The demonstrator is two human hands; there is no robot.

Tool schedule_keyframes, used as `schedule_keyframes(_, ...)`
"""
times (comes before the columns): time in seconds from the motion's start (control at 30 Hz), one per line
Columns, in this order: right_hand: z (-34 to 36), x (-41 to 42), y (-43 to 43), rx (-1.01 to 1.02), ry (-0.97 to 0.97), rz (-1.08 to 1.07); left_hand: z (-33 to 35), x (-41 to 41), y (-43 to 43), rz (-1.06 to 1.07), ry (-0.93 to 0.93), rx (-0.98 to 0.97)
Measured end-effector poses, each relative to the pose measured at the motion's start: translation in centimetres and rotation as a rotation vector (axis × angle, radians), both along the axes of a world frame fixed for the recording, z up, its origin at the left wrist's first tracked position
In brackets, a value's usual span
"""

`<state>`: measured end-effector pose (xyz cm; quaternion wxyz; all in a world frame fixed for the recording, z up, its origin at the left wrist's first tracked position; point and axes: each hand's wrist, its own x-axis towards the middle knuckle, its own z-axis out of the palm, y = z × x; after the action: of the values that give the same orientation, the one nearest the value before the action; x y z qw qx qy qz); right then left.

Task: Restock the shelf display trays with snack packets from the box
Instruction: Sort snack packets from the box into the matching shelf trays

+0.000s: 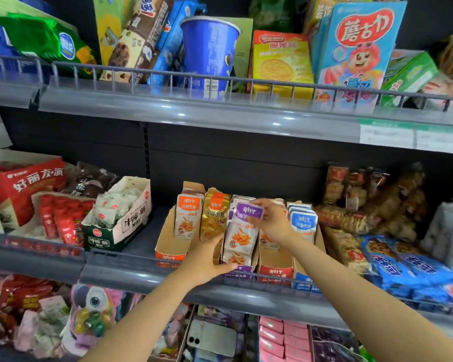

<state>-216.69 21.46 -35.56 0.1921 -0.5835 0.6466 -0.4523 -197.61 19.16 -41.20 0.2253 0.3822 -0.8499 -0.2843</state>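
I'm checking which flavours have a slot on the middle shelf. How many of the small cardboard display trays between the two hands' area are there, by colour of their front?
Orange-front tray: 1
Gold tray: 1
Purple-front tray: 1
Red-front tray: 1
Blue-front tray: 1
Total: 5

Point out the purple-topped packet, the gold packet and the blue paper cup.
purple-topped packet (242, 232): head view, on its white front below the purple band.
gold packet (213, 222): head view, middle of its front.
blue paper cup (208, 52): head view, middle of its side wall.
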Motion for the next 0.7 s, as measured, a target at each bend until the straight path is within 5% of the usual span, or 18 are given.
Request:
schedule_keyframes(0.23, -2.8, -0.4, -1.0, 0.070, 0.402, -0.103, -1.0, -0.3, -0.4, 0.017, -0.063, -0.095)
schedule_keyframes(0.7, -3.4, -0.5, 0.8, 0.097, 0.557, -0.154, -0.7, -0.6, 1.2, 0.065, -0.041, -0.110)
